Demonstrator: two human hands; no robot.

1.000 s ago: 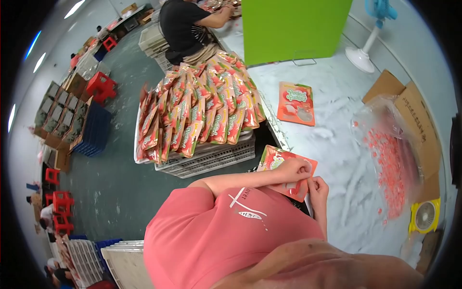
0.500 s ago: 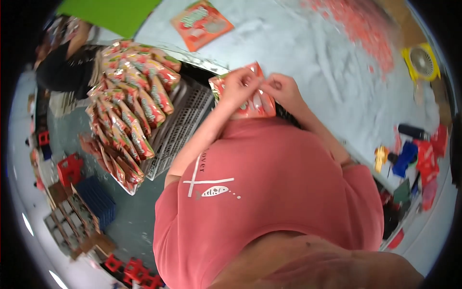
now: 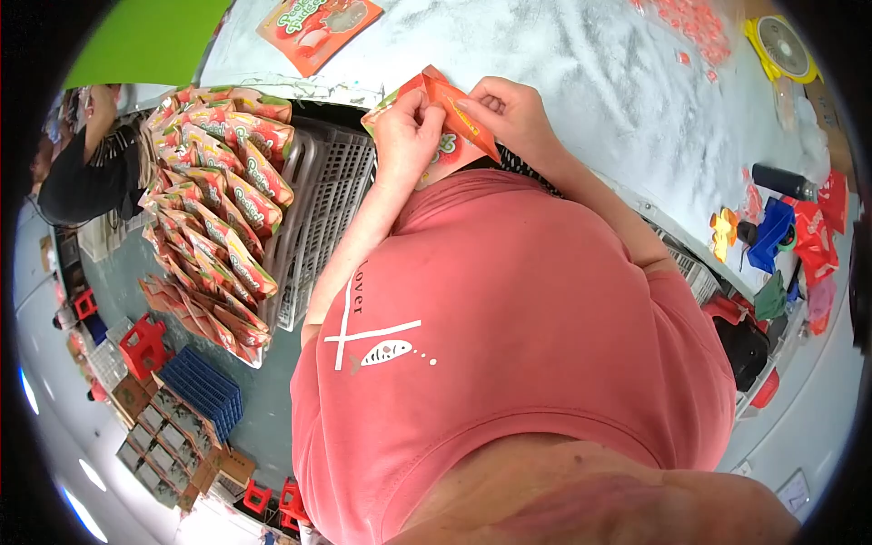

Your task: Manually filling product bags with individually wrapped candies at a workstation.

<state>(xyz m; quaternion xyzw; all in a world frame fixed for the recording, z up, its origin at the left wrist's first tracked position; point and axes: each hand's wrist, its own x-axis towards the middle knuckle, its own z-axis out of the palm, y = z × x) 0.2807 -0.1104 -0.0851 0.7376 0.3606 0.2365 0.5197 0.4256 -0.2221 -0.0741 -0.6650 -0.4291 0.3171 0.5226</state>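
Note:
An orange and green candy pouch (image 3: 445,162) is held close against my shirt at the table's front edge. My left hand (image 3: 406,136) pinches its upper left part between thumb and fingers. A plain orange flap or panel (image 3: 470,118) stands up from it, slanting between my hands; I cannot tell whether it belongs to the same pouch or a second one. My right hand (image 3: 510,116) is closed, with thumb and forefinger at that orange panel's upper edge. Another flat pouch (image 3: 320,29) lies on the table ahead of my left hand.
At my left, rows of filled pouches (image 3: 209,218) stand packed beside grey plastic crates (image 3: 318,218). Small red-wrapped pieces (image 3: 686,32) are heaped far right on the white-covered table (image 3: 581,91), near a yellow fan (image 3: 783,47). Another person's arm (image 3: 102,118) shows at far left.
My hands have drawn slightly apart, and the orange panel now stands up between them. Before, they met over the pouch's front. The whole view has also shifted.

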